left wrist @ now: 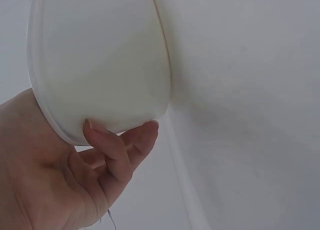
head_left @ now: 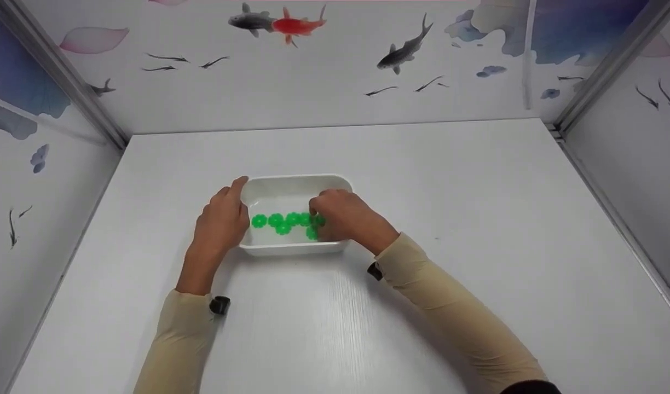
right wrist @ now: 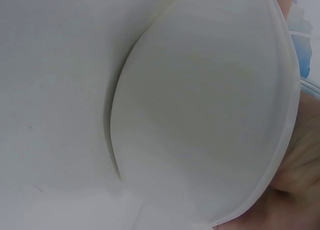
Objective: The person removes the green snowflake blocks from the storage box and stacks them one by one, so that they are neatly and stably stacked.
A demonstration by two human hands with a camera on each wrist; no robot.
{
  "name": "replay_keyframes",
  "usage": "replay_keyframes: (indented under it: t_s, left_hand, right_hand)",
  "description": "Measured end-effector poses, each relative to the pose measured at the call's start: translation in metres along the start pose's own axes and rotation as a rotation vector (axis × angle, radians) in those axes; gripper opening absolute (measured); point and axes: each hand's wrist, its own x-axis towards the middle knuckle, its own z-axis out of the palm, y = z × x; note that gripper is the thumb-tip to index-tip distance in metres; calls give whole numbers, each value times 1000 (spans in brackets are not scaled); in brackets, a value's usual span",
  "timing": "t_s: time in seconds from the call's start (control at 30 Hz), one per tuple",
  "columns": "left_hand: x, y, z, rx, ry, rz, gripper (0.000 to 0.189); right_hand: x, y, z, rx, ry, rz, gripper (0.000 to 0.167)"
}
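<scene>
A white rectangular tub (head_left: 291, 249) stands on the table, with several small green flower-shaped pieces (head_left: 282, 227) on its floor, most of them in a loose row. My left hand (head_left: 221, 219) holds the tub by its left end. In the left wrist view, bent fingers (left wrist: 117, 155) of that hand touch the outer wall (left wrist: 110, 75). Reaching over the right end, my right hand (head_left: 343, 216) has its curled fingers down inside, pinching a green flower-shaped piece (head_left: 317, 220) between finger and thumb. In the right wrist view, the tub wall (right wrist: 200, 115) hides those fingertips.
The white tabletop (head_left: 477, 219) spreads around the tub. A back panel (head_left: 324, 76) printed with fish stands behind it, and side panels (head_left: 28, 180) rise at left and right. Each sleeve carries a small black wrist device (head_left: 220, 305).
</scene>
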Motion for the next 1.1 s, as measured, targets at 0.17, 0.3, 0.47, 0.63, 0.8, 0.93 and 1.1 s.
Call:
replay_keyframes:
  t_s: [0.17,0.3,0.47,0.63,0.8,0.93,1.1]
  left_hand:
    - [-1,1,0,7,-5,-3,57]
    - [0,1,1,8,-12,-14,57]
    - [0,1,0,9,-13,-12,58]
    - [-1,2,-1,10,-13,-11,57]
    - [-1,2,-1,16,-22,-19,57]
    - [-1,2,-1,14,-23,-21,57]
    - [0,-1,0,8,-4,10,56]
  right_hand:
    - [-1,2,1,11,12,-10,32]
    - [-1,3,1,29,18,-1,34]
    - [-2,4,0,44,29,10,38]
    - [-3,5,-1,47,35,10,40]
    - [-4,4,-1,55,30,16,42]
    - [-4,5,0,61,39,-5,36]
    - [-6,7,0,94,61,-46,29]
